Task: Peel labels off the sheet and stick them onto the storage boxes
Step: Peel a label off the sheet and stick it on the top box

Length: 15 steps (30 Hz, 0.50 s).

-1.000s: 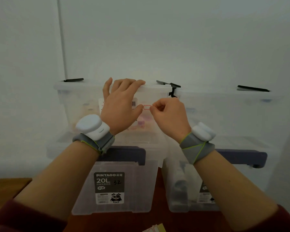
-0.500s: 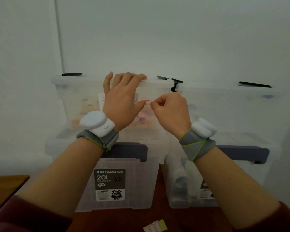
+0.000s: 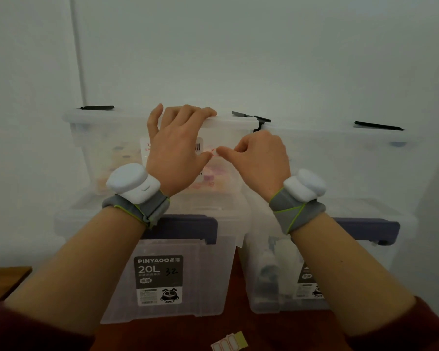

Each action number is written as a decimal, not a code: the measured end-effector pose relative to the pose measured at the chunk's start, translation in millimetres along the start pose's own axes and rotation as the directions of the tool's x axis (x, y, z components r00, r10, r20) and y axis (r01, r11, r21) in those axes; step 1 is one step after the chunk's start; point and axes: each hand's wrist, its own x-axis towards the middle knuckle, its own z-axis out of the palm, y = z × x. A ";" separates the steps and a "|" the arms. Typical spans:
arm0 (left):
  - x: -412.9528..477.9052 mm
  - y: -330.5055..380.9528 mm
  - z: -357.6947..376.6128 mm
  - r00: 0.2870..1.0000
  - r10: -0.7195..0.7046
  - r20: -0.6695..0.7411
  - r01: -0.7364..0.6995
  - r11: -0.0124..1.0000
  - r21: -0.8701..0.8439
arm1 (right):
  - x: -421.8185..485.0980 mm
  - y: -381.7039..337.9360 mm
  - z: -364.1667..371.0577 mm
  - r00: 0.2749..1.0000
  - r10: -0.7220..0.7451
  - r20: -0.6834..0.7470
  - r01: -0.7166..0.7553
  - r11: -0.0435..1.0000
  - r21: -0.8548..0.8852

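Thumb and forefinger of the right hand (image 3: pixel 261 158) pinch the right end of a small white paper label with a red border (image 3: pixel 215 152); its other fingers are clenched into the palm. The left hand (image 3: pixel 178 153) hooks its fingers (image 3: pixel 188 114) over the lid rim of the upper clear plastic storage box (image 3: pixel 107 148), and its thumb touches the label's left end. The label lies at that box's front wall with its long axis level, left to right. Both thumbs hide most of it, and I cannot tell whether it is stuck down. A barcode sticker (image 3: pixel 197 147) shows just left of it. A second clear upper box (image 3: pixel 340 158) stands beside the first. Both rest on lower clear boxes with dark blue handles (image 3: pixel 208 287); the left one bears a black 20L sticker (image 3: pixel 160 272). Toward the near edge of the reddish-brown wooden worktop (image 3: pixel 238 330) lies the label sheet (image 3: pixel 228 344). The boxes stand at its far edge against a pale wall (image 3: pixel 238 59).
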 end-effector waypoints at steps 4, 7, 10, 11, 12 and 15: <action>-0.1 -0.3 -0.3 1.000 -0.001 0.005 0.001 1.000 -0.005 | 2.9 3.3 -1.8 1.000 0.010 -0.012 -0.011 1.000 -0.024; -0.4 -0.9 0.1 1.000 -0.005 0.001 0.005 1.000 0.003 | 0.8 8.6 -1.5 1.000 0.008 -0.022 -0.008 1.000 0.016; -0.8 -0.1 1.4 1.000 -0.005 -0.008 0.005 1.000 -0.001 | -1.0 11.1 -1.9 0.999 0.005 -0.048 -0.002 0.999 0.051; -1.0 0.2 1.9 1.000 -0.004 -0.011 0.004 1.000 -0.001 | -1.4 10.9 -2.4 0.999 -0.003 -0.047 0.005 0.999 0.045; -1.0 0.1 1.9 1.000 -0.004 -0.012 0.004 1.000 0.001 | -1.7 9.8 -2.2 0.999 -0.011 -0.043 0.013 0.999 0.030; -0.9 -1.0 1.6 1.000 -0.001 -0.006 0.001 1.000 0.005 | -2.4 6.3 1.5 0.999 -0.035 -0.029 0.033 0.998 -0.057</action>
